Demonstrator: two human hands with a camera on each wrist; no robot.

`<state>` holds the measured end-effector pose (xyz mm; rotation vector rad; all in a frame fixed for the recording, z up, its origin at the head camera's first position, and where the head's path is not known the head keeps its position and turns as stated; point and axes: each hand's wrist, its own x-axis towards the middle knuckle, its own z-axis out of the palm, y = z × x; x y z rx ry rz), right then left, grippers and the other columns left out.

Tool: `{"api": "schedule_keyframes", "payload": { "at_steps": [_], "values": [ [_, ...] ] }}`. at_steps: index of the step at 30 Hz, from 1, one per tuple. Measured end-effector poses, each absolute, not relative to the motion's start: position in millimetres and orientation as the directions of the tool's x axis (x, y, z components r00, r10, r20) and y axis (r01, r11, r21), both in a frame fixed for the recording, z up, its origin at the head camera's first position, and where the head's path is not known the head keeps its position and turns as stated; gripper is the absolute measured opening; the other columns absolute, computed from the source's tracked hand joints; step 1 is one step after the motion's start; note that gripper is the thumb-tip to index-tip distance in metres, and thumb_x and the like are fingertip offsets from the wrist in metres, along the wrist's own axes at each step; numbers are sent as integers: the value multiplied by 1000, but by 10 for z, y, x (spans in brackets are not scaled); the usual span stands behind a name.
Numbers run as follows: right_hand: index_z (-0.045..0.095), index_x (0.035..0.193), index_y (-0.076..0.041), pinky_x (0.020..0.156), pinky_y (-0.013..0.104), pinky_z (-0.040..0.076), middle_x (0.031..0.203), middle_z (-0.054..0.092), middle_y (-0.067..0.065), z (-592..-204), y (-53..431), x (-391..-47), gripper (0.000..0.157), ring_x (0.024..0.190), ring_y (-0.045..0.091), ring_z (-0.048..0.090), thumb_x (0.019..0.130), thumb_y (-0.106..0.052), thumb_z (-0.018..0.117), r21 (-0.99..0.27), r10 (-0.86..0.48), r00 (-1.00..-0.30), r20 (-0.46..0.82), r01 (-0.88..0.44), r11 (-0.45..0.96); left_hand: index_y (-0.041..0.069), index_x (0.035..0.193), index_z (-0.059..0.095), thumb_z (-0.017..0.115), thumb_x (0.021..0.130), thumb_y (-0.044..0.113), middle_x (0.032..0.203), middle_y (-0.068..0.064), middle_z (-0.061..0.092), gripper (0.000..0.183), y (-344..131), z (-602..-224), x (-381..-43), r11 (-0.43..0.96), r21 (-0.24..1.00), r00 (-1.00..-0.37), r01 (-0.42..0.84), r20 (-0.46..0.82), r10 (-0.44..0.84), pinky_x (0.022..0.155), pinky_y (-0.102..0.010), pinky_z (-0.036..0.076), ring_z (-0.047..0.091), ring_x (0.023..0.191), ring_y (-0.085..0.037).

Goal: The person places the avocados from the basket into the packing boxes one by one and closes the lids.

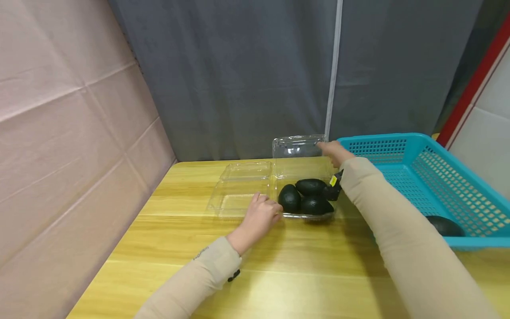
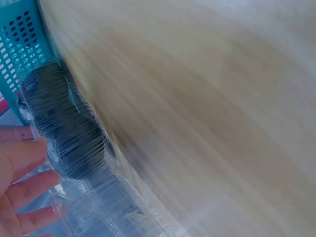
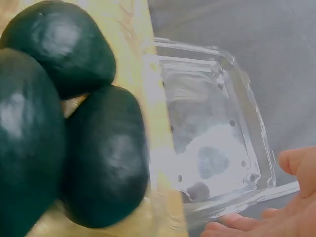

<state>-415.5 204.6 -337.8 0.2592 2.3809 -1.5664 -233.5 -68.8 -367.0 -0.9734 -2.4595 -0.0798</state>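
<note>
Three dark green avocados (image 1: 315, 205) lie in the base of a clear plastic clamshell container (image 1: 307, 216), whose lid (image 1: 299, 153) stands raised at the back. At the lid's upper right edge is my right hand (image 1: 336, 153); in the right wrist view its thumb and fingers (image 3: 242, 222) are spread apart beside the lid corner. My left hand (image 1: 260, 218) is at the front left corner of the base. The left wrist view shows its fingers (image 2: 32, 190) loosely extended, fingertips right at the container's side.
Left of the filled container, a second clear clamshell container (image 1: 243, 170) lies open on the wooden table (image 1: 179, 230). A turquoise basket (image 1: 474, 241) stands on the right, with a dark avocado (image 1: 445, 226) inside. A grey curtain (image 1: 247, 79) hangs behind the table.
</note>
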Motion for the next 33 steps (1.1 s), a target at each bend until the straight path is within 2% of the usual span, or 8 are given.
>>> {"api": "schedule_keyframes", "payload": {
  "at_steps": [2,4,9,11,17,24,30,33],
  "values": [
    [-14,143,-2,109,57,14,148,-10,28,-3028,1947,-3804,77,134,48,1,96,-47,27,-847,-54,-921,-386,330,416,17,84,70,71,77,20,86,4,70,8,-687,-3672,-2335,738,-118,-619,664,468,631,96,-47,40,59,86,-18],
    [-14,142,1,108,51,21,137,17,39,-2791,1895,-3575,71,128,48,25,97,-41,21,-841,-77,-917,-392,323,435,17,84,70,71,76,20,86,4,70,8,-686,-3670,-2337,734,-119,-612,668,473,634,96,-46,40,59,84,-18],
    [-12,141,6,106,48,28,129,28,40,-2470,1872,-3304,68,119,45,39,99,-37,20,-827,-86,-927,-365,280,487,17,84,70,71,76,20,86,5,70,8,-687,-3666,-2340,735,-121,-611,667,476,632,95,-47,40,59,84,-19],
    [-13,141,5,106,53,25,143,8,37,-2423,1891,-3257,71,130,47,24,98,-40,20,-826,-106,-931,-348,251,505,17,84,70,71,76,20,86,5,70,8,-692,-3666,-2340,738,-119,-614,664,477,629,95,-47,40,59,85,-19],
    [-6,141,9,95,51,40,136,26,38,-2398,1966,-3160,74,113,42,45,97,-45,20,-772,-97,-958,-271,156,616,17,84,70,72,75,19,86,5,70,9,-705,-3683,-2354,730,-124,-599,672,489,634,94,-46,40,58,83,-18],
    [32,131,14,80,41,52,111,49,35,-2354,1990,-3038,57,72,22,61,99,-32,21,-697,-68,-972,-227,113,708,18,83,70,72,75,19,85,6,70,9,-712,-3705,-2373,731,-143,-588,667,502,635,93,-42,40,58,82,-17],
    [37,126,17,79,43,52,82,51,19,-2503,2043,-2915,45,77,29,64,95,-14,27,-666,-114,-965,-235,75,742,17,82,70,73,73,18,85,3,70,9,-718,-3726,-2384,715,-117,-563,689,535,630,92,-43,41,57,80,-19],
    [24,132,18,82,45,51,100,49,28,-2679,2105,-2895,49,94,38,60,95,-15,28,-705,-157,-952,-262,78,705,17,83,70,74,73,19,86,3,70,11,-723,-3738,-2395,714,-110,-559,692,544,626,92,-43,41,57,81,-19]
  ]
}}
